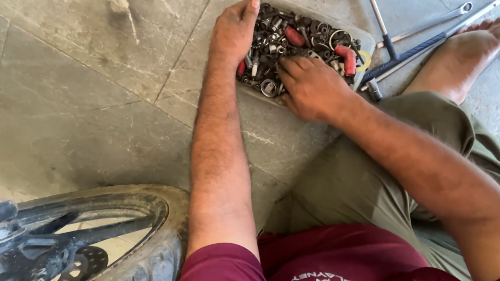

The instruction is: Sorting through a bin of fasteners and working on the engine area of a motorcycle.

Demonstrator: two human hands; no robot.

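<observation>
Grey stone floor (71,85) carries a clear plastic tray (365,38) heaped with nuts, sockets (288,31) and red pieces, at its far edge from me. I see my left hand (236,33) lying flat, fingers open, on the tray's left rim. My right hand (312,87) digs into the near side, fingers curled among the sockets; I cannot tell whether its grip holds one. A motorcycle tyre (145,263) sits near left.

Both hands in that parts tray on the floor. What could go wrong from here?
1. The shallow clear plastic tray is heaped with small metal sockets and nuts; the left hand presses its far edge, so it might tip or spill pieces.
2. The right hand digs fingers into the heap; sharp edges could nick skin.
3. The long steel T-handle wrench lies beside the bare foot, a possible trip or roll hazard.
</observation>
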